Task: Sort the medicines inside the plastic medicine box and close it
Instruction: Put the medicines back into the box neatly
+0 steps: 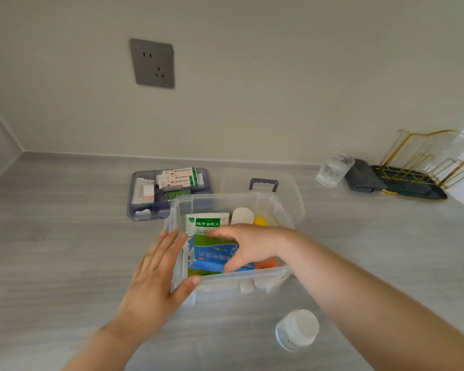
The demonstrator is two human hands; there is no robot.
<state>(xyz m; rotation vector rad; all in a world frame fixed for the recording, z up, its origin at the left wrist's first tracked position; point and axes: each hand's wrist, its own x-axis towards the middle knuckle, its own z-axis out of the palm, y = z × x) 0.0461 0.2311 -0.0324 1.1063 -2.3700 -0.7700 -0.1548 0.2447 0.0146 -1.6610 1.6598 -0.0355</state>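
Note:
A clear plastic medicine box [276, 202] stands open on the grey counter, its lid with a blue handle [263, 184] lying behind it. Inside the box my right hand [248, 246] grips a blue and green medicine carton [212, 259]. Behind that carton stands a white and green carton [206, 222], with a white cap [242, 216] and a yellow cap [260, 221] to its right. An orange item [265, 263] lies under my right wrist. My left hand [156, 274] rests flat against the box's left wall, thumb hooked on the front corner.
A blue-grey insert tray [134, 207] with several cartons sits behind and left of the box. A white-capped bottle [298, 330] stands on the counter in front. At the back right are a glass [332, 170], a grey cloth [362, 175] and a gold wire rack [423, 162].

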